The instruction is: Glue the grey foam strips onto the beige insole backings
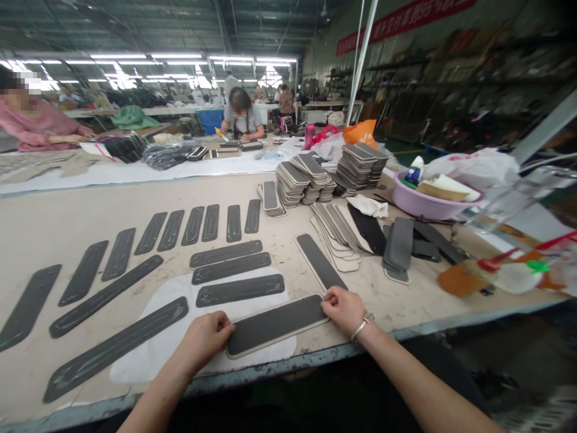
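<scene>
Through the head camera I count fourteen glossy dark strips (240,290) on and around the white sheet (135,368), and one matte grey panel (277,325), long, round-cornered and pale-rimmed, over that sheet's right edge. I have the left hand (208,334) pinching its left end and the right hand (345,310) pinching the other. Far beyond the sheet, one red banner (406,27) reads "95%" among other characters.

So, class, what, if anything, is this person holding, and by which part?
A pale-edged grey panel: the left hand pinches its left end, the right hand its right end.
</scene>
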A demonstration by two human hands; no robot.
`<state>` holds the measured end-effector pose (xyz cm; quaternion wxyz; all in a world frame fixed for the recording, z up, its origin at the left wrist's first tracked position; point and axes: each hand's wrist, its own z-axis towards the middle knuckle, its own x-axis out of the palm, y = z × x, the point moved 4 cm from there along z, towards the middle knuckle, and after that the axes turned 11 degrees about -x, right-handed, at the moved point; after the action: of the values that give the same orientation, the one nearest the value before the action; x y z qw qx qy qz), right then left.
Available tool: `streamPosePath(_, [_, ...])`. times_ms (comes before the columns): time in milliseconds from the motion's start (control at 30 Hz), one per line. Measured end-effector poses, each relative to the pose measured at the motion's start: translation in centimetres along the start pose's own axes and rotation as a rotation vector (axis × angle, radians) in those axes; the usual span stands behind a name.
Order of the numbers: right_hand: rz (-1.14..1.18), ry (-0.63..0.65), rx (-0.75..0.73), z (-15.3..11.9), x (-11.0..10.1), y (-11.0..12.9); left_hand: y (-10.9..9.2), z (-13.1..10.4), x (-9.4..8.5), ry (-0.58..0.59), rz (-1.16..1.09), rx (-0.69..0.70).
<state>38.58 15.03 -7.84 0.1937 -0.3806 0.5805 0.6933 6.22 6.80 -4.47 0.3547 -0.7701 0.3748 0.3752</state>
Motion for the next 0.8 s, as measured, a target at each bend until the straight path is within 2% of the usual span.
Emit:
streamPosePath(300, [-0.02,0.011,-0.013,0.01,-0.26,0.64,0.08,-0.27,-0.26,0.004,-0.037,-0.019])
streamPosePath(533, [-0.043,0.018,-0.034,-0.01,-0.12,0.17,0.64,-0.16,-0.17,0.006,-0.117,-0.036])
streamPosePath(800, [-0.104,0.073,-0.1,-0.31,-0.19,0.35,0.96,0.0,0.35,0.082,-0.199,-0.059])
